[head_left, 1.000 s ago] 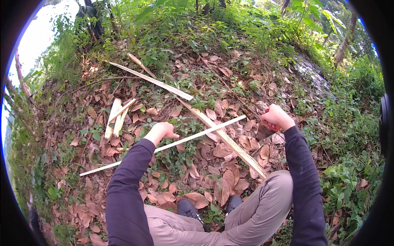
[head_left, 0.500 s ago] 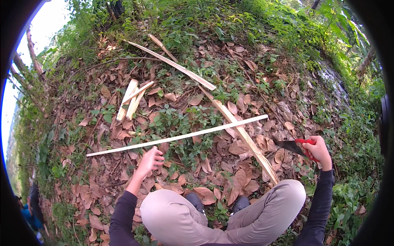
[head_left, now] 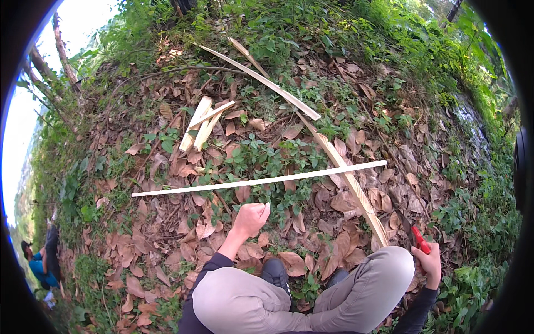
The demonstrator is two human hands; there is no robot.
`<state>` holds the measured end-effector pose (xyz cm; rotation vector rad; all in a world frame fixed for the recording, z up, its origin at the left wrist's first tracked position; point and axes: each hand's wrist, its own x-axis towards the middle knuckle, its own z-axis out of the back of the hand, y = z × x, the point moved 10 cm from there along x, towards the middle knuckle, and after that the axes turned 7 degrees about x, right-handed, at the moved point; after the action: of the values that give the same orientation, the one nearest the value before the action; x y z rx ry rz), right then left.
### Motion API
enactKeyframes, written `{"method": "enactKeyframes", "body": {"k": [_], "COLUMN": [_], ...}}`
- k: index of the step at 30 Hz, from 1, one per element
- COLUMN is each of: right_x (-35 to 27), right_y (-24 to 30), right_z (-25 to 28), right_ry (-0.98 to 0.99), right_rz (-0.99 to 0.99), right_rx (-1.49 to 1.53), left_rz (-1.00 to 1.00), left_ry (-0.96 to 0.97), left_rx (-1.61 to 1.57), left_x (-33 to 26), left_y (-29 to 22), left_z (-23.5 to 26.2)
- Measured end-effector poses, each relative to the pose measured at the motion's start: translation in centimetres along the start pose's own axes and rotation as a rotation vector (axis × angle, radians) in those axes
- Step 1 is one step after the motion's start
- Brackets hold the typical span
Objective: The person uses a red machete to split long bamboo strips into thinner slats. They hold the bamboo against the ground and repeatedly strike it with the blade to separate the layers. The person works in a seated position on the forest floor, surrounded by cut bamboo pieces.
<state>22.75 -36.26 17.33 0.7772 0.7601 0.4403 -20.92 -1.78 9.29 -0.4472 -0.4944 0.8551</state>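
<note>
My left hand (head_left: 251,219) is closed in a fist above the leaves, just in front of my left knee; nothing shows in it. Beyond it a long, thin pale wooden strip (head_left: 261,181) lies crosswise. This strip rests over a longer split wooden piece (head_left: 356,192) that slants toward my right knee. To the right of that knee, my right hand (head_left: 428,263) is closed at the end of the red handle of a hand saw (head_left: 418,236). The saw's dark blade points away, low among the leaves, and is hard to make out.
Several short split wood pieces (head_left: 196,125) lie at the left. Farther off are a long curved strip (head_left: 267,83) and another narrow piece (head_left: 247,55). Dry leaves and small green plants cover the ground. Another person (head_left: 41,264) is at the far left edge.
My left hand has moved right and its loosely curled fingers have closed into a fist. My right hand has lowered the saw toward the ground, closer to my knee. The view has shifted slightly.
</note>
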Motion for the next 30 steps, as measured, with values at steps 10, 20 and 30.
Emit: {"method": "enactKeyframes", "body": {"k": [10,20,30], "right_x": [-2.7,-4.8,-3.6], "right_y": [-9.2,-9.6,-3.1], "right_z": [-1.6,1.0,-6.0], "right_ry": [-0.287,-0.404,-0.101], "right_rz": [0.023,0.323,0.441], "right_rx": [0.470,0.616,1.051], "left_rz": [-0.130,-0.014,-0.040], "left_ry": [0.161,0.475,0.509], "left_rx": [0.370,0.380,0.295], "left_x": [9.4,10.8,10.8], "left_y": [1.7,5.9,2.5], "left_z": [-5.7,-12.1,-14.1]}}
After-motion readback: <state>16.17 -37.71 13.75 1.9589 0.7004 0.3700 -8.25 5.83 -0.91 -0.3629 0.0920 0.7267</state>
